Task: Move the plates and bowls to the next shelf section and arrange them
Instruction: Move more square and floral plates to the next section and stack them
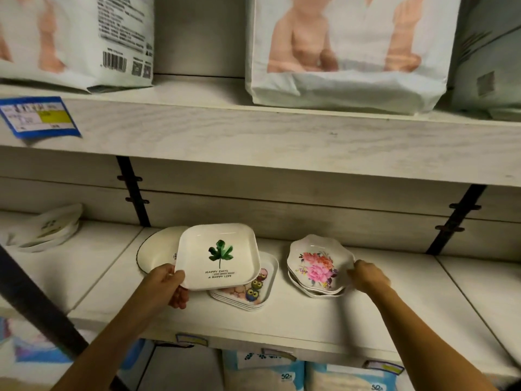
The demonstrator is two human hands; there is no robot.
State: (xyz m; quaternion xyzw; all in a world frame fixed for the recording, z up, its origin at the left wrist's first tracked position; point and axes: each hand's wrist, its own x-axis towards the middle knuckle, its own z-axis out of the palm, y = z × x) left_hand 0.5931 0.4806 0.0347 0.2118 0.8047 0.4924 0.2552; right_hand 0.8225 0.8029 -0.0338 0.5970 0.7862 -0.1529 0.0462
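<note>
My left hand [166, 286] grips the near left corner of a white square plate with a green leaf print [220, 256], held tilted above a stack of square owl-print plates [253, 292] on the shelf [310, 314]. Behind the leaf plate lies a round white plate with a dark rim [153, 253]. My right hand [366, 276] touches the right edge of a stack of scalloped floral plates [317, 266]; its fingertips are hidden behind the rim. In the left shelf section, a stack of white plates [53, 230] leans toward the back.
An upper shelf board [253, 139] overhangs close above, loaded with large white diaper packs [346, 52]. Black brackets [134, 193] stand at the back wall. A dark diagonal bar [36, 303] crosses at lower left. More packs [265, 373] fill the level below.
</note>
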